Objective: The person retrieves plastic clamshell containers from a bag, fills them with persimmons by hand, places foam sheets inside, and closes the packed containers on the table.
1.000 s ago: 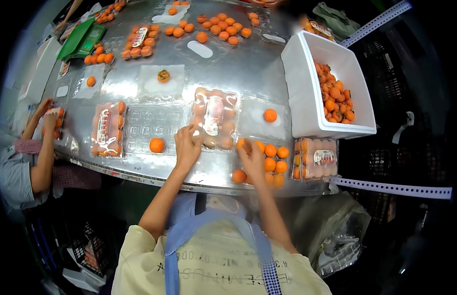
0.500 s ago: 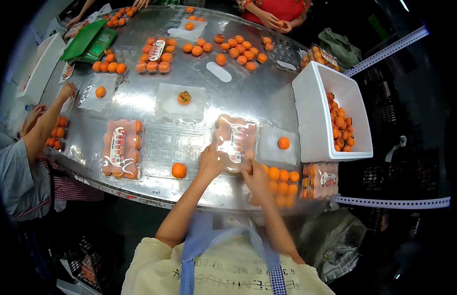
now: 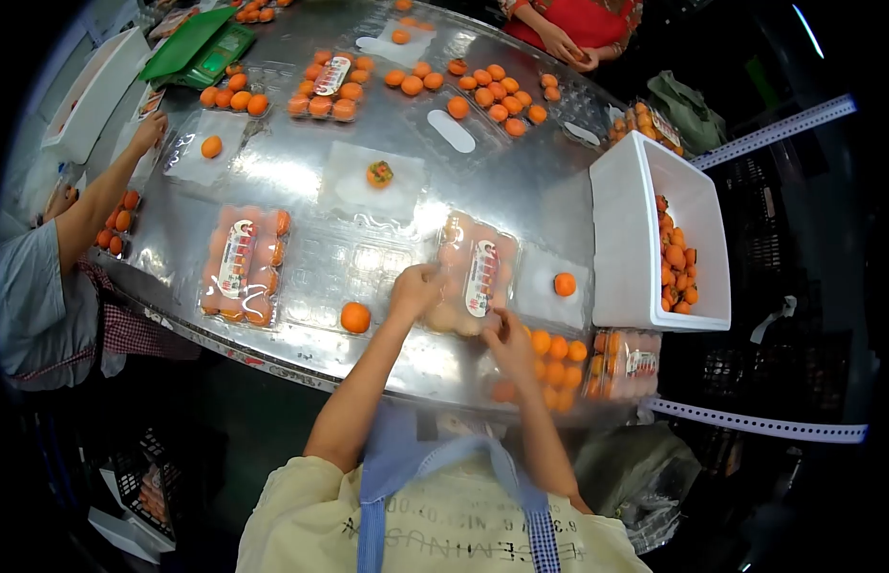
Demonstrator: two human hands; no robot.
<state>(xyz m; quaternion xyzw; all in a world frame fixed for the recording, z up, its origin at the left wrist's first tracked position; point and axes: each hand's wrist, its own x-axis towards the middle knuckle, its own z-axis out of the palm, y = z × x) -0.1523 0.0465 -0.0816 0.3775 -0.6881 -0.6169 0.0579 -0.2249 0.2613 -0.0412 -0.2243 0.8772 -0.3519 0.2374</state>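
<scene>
A closed clear plastic fruit box (image 3: pixel 463 250) filled with orange persimmons and bearing a white label lies on the metal table in front of me. My left hand (image 3: pixel 418 290) is closed at its left edge, fingers curled against the plastic. At the lower right corner, my right hand (image 3: pixel 508 342) pinches the rim between thumb and fingers. Just below the right hand is an open tray of persimmons (image 3: pixel 557 371), partly covered by my forearm. A single persimmon (image 3: pixel 355 317) sits left of my left forearm, at an open clear box (image 3: pixel 315 291).
Another labelled box (image 3: pixel 242 267) lies to the left. A white foam bin (image 3: pixel 611 239) of persimmons stands right, above a packed box (image 3: pixel 624 365). Farther back are loose persimmons (image 3: pixel 502 91) and a green scale (image 3: pixel 201 53). Co-workers' arms show at left (image 3: pixel 105 196) and far side (image 3: pixel 559 38).
The whole view has shifted and tilted slightly. My left hand sits a little higher along the box's left edge; my right hand stays at the lower right corner. The box remains on the table.
</scene>
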